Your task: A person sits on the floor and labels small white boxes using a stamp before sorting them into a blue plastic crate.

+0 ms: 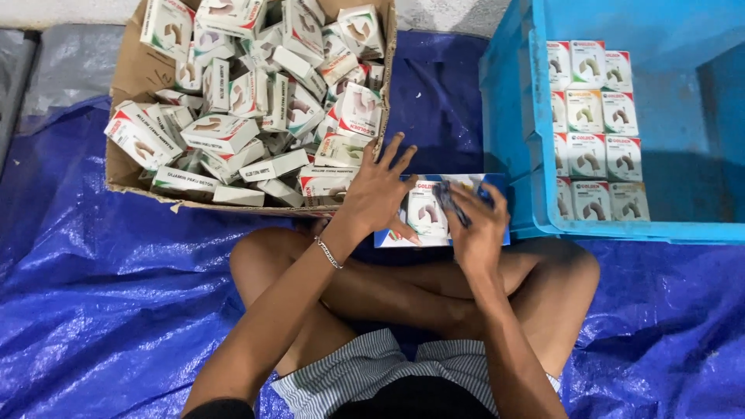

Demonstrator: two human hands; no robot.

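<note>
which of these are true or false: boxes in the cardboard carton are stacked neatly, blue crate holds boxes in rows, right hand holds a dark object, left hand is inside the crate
1. The small boxes in the cardboard carton are stacked neatly. False: they lie jumbled.
2. The blue crate holds boxes in tidy rows. True.
3. The right hand holds a dark object. True.
4. The left hand is inside the crate. False: it is spread open by the carton's near edge, above a blue tray.

a crinkled blue plastic tarp (93,295) covers the floor, a grey plastic sheet (62,70) lying at its upper left edge.
</note>
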